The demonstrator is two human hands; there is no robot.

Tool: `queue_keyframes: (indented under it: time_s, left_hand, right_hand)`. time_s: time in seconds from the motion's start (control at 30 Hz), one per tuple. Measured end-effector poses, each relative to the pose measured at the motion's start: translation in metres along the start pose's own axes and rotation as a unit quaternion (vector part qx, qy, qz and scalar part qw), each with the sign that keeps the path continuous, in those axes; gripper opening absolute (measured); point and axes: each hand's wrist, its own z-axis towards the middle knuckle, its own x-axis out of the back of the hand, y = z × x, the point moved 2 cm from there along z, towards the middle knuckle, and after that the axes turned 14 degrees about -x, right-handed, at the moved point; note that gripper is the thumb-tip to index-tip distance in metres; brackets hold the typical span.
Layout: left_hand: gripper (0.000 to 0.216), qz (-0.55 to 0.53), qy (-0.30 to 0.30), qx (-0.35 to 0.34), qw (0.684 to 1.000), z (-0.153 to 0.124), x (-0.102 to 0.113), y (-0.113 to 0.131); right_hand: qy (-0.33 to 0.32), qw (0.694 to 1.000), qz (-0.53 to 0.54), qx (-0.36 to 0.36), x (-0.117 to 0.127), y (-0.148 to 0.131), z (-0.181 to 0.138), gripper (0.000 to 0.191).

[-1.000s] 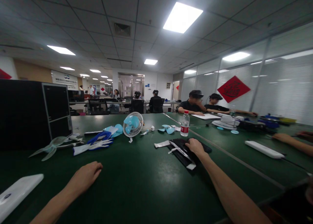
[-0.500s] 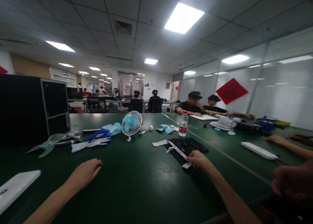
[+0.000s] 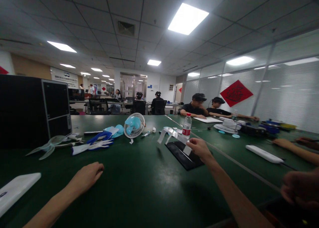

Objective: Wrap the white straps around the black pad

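Observation:
My right hand (image 3: 199, 149) is raised a little above the green table (image 3: 139, 184) and pinches the near end of a white strap (image 3: 171, 133), which hangs in the air above a flat black case (image 3: 183, 155). My left hand (image 3: 87, 176) rests on the table at the near left, fingers curled, holding nothing I can see. A small white and blue desk fan (image 3: 134, 125) stands beyond, near a water bottle (image 3: 186, 126).
Blue and white gloves (image 3: 94, 142) and a clear fan blade (image 3: 47, 147) lie at the left by a black computer case (image 3: 32, 110). A white device (image 3: 15, 189) sits at the near left edge. Other people's hands (image 3: 299, 188) and a white power strip (image 3: 264, 154) are at the right.
My right hand went from resting on the black case to its near edge, then rose with the white strap lifted off it. The left hand stayed put.

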Motion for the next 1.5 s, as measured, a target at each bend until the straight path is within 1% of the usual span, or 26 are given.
queue_keyframes:
  time_s: [0.07,0.13,0.2,0.27,0.33,0.43,0.5,0.6,0.67,0.73,0.83,0.93,1.0,1.13,1.23,1.3,1.37,1.43,1.5]
  left_hand:
    - [0.033,0.004,-0.011,0.002,1.0,0.0,0.0,0.001]
    - [0.033,0.003,-0.014,-0.003,1.0,0.0,-0.001,0.0]
    - [0.033,0.0,-0.01,-0.012,1.0,0.001,-0.002,-0.002]
    - [0.034,-0.002,-0.004,-0.022,1.0,0.0,-0.003,-0.003]
    - [0.036,-0.004,-0.006,-0.026,1.0,0.0,-0.002,-0.003]
    - [0.037,-0.006,-0.012,-0.023,1.0,-0.002,0.001,0.003]
    - [0.037,-0.005,-0.015,-0.022,1.0,-0.003,0.003,0.007]
    - [0.038,-0.004,-0.018,-0.017,1.0,-0.004,0.005,0.01]
    - [0.039,-0.003,-0.021,-0.012,1.0,-0.005,0.005,0.01]
    - [0.041,-0.003,-0.023,-0.011,1.0,-0.005,0.005,0.011]
    - [0.04,0.0,-0.021,-0.015,1.0,-0.005,0.007,0.014]
    - [0.039,0.001,-0.024,-0.012,1.0,-0.005,0.009,0.016]
    - [0.04,0.002,-0.029,-0.009,1.0,-0.005,0.008,0.015]
    - [0.041,0.001,-0.026,-0.021,0.999,-0.003,0.004,0.006]
    - [0.039,0.005,-0.01,-0.03,1.0,-0.001,0.0,0.002]
    - [0.038,0.004,0.0,-0.031,1.0,0.0,-0.001,0.003]
    - [0.037,-0.003,0.006,-0.031,0.999,0.0,0.0,0.007]
    - [0.038,-0.015,0.013,-0.029,0.999,0.0,0.003,0.012]
    - [0.041,-0.031,0.021,-0.03,0.999,-0.001,0.006,0.02]
  right_hand:
    - [0.081,0.991,-0.091,0.055,-0.01,-0.021,0.017,0.023]
    - [0.146,0.97,-0.184,0.064,-0.026,-0.039,0.035,0.025]
    - [0.166,0.944,-0.28,0.062,-0.047,-0.051,0.051,0.03]
    - [0.147,0.92,-0.356,0.066,-0.07,-0.056,0.063,0.034]
    - [0.113,0.907,-0.398,0.075,-0.091,-0.054,0.068,0.035]
    - [0.071,0.904,-0.413,0.082,-0.114,-0.045,0.07,0.035]
    - [0.047,0.903,-0.418,0.081,-0.122,-0.037,0.069,0.034]
    - [0.016,0.903,-0.424,0.075,-0.121,-0.025,0.067,0.032]
    - [0.012,0.903,-0.425,0.062,-0.111,-0.018,0.066,0.032]
    - [0.019,0.904,-0.427,0.035,-0.095,-0.008,0.065,0.032]
    - [0.028,0.902,-0.429,-0.035,-0.065,0.011,0.065,0.032]
    - [0.009,0.9,-0.424,-0.106,-0.041,0.03,0.065,0.032]
    - [-0.008,0.899,-0.417,-0.133,-0.032,0.037,0.065,0.033]
    - [-0.046,0.894,-0.416,-0.16,-0.02,0.034,0.063,0.033]
    - [-0.097,0.885,-0.42,-0.175,-0.016,0.024,0.058,0.021]
    - [-0.137,0.883,-0.425,-0.146,-0.021,0.013,0.05,0.014]
    - [-0.168,0.885,-0.425,-0.087,-0.035,-0.002,0.038,0.014]
    - [-0.19,0.888,-0.418,-0.006,-0.057,-0.02,0.021,0.015]
    - [-0.218,0.885,-0.4,0.097,-0.085,-0.04,-0.001,0.014]
